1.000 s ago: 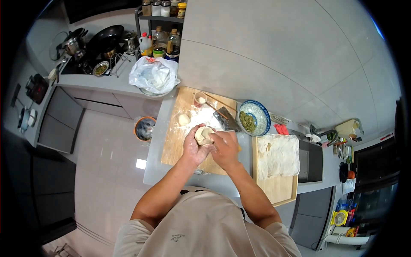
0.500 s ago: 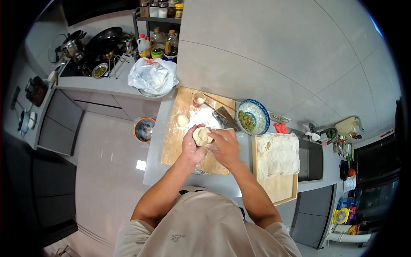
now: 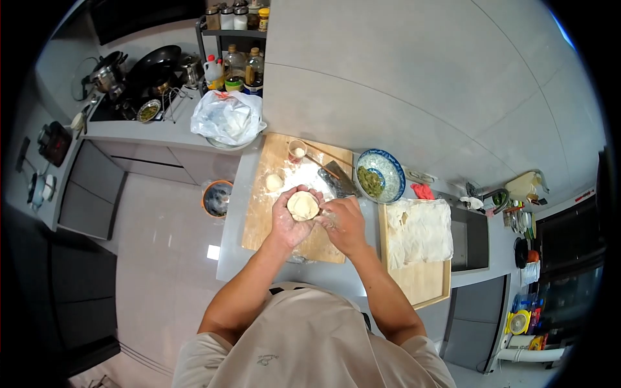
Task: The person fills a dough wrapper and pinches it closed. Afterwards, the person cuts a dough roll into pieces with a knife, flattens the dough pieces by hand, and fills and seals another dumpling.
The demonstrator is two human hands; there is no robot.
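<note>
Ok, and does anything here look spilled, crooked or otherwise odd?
Mostly ordinary. White powder, probably flour, is scattered over the wooden board, messy but normal for handling dough. The wrinkled white cloth covers only part of the wooden tray and shows a tan patch near its far left corner; I can't tell whether that's a hole.

I see the round, cream-coloured piece of soft dough (image 3: pixel 303 206) now showing a fuller, rounder face, its shadowed hollow gone from sight; the bare, flour-dusted right hand (image 3: pixel 344 223) has drawn its fingers from over it to the right edge; my view has shifted slightly.
</note>
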